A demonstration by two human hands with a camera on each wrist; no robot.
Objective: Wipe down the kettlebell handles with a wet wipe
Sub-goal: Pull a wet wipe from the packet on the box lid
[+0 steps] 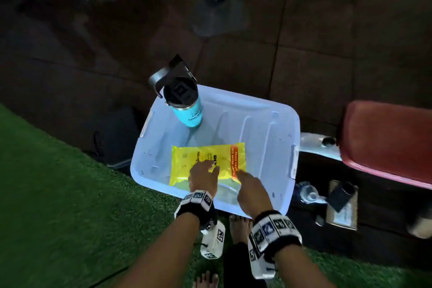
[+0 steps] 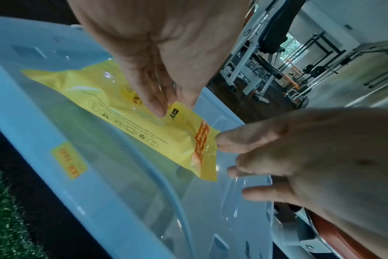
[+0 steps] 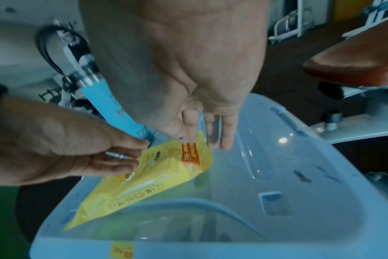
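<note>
From the head view, the yellow wipe pack [image 1: 208, 162] lies on the clear bin lid [image 1: 264, 124], a teal bottle [image 1: 187, 110] standing at its far corner; my left hand [image 1: 203, 176] rests flat-fingered on the pack; in the left wrist view my right hand [image 2: 299, 157] touches its orange-striped end with straight fingers; in the right wrist view a red bench pad [image 3: 352, 59] sits beyond the lid.

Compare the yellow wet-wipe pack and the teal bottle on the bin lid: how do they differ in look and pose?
The wet-wipe pack is a flat, soft yellow pouch with an orange band; the teal bottle is a rigid cylinder with a black cap. The pack lies flat, while the bottle stands upright. The left hand and right hand touch the pack; the bottle is untouched. Both rest on the clear bin lid.
</note>
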